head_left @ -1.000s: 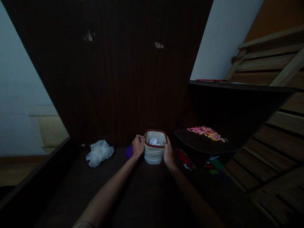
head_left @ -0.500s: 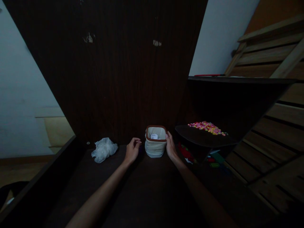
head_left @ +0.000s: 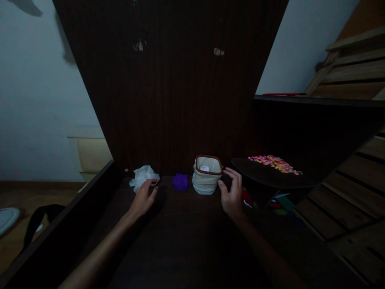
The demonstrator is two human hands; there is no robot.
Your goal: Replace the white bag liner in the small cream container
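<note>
My left hand (head_left: pixel 144 197) is over the near right side of a crumpled white plastic bag (head_left: pixel 142 176), fingers apart; whether it touches the bag I cannot tell. My right hand (head_left: pixel 232 192) is beside a small cream fabric basket (head_left: pixel 205 184) with a brown rim, its thumb and fingers spread near the basket's right side. Inside the upright basket a white label or paper (head_left: pixel 204 168) shows. Between the bag and the basket lies a folded purple cloth (head_left: pixel 180 182).
A dark wooden panel (head_left: pixel 174 100) rises behind these things. On the right, a curved shelf (head_left: pixel 240 166) bears a heap of small pink and yellow pieces (head_left: pixel 276 163). Red and green items (head_left: pixel 284 203) lie below it. A raised edge (head_left: pixel 75 212) bounds the left side.
My left hand has moved left from near the basket to the plastic bag, uncovering the purple cloth. My right hand has turned slightly beside the basket. The view has shifted left.
</note>
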